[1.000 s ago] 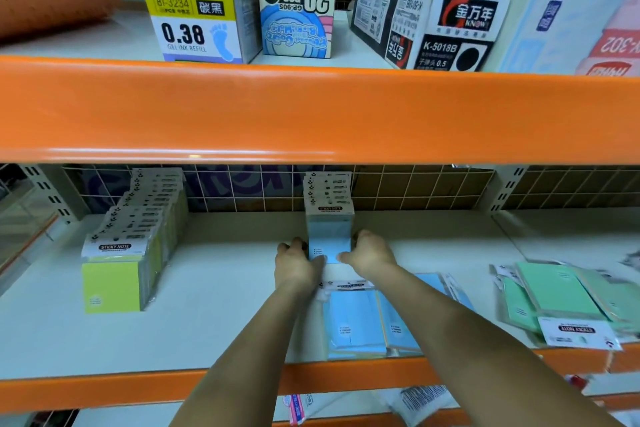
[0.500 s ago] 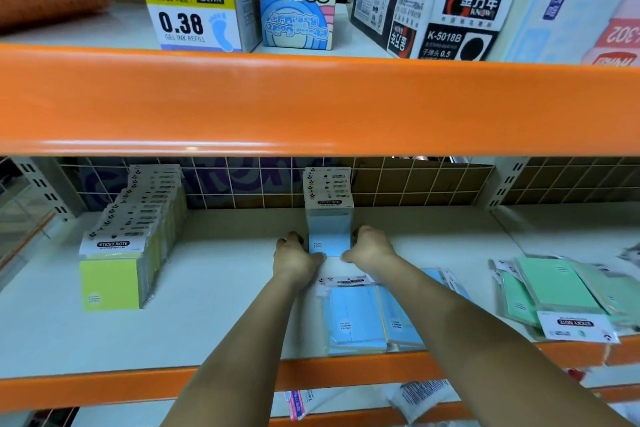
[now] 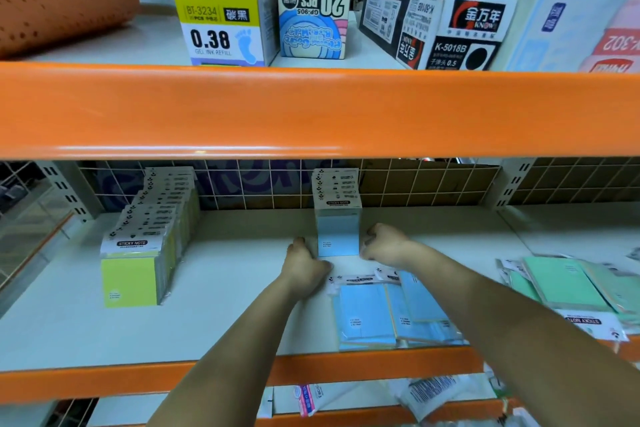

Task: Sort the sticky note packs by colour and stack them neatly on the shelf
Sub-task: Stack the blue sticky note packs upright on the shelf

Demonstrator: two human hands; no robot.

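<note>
**Hands flank the upright blue row**

On the shelf point(image 3: 221, 305), a row of blue packs point(image 3: 337, 215) stands upright at mid-depth. The left hand point(image 3: 304, 269) lies just beside the front pack's left edge; whether its grip is released I cannot tell. The right hand point(image 3: 382, 244) sits at the right edge, fingers curled, grasping nothing visible. Loose blue packs point(image 3: 391, 312) lie flat near the front edge, a yellow row point(image 3: 145, 246) stands left, green packs point(image 3: 571, 284) lie right.

We see our left hand point(image 3: 304, 265) and right hand point(image 3: 382, 244) flanking the upright blue pack row point(image 3: 337, 218); loose blue packs point(image 3: 388, 314) lie just before it.
</note>
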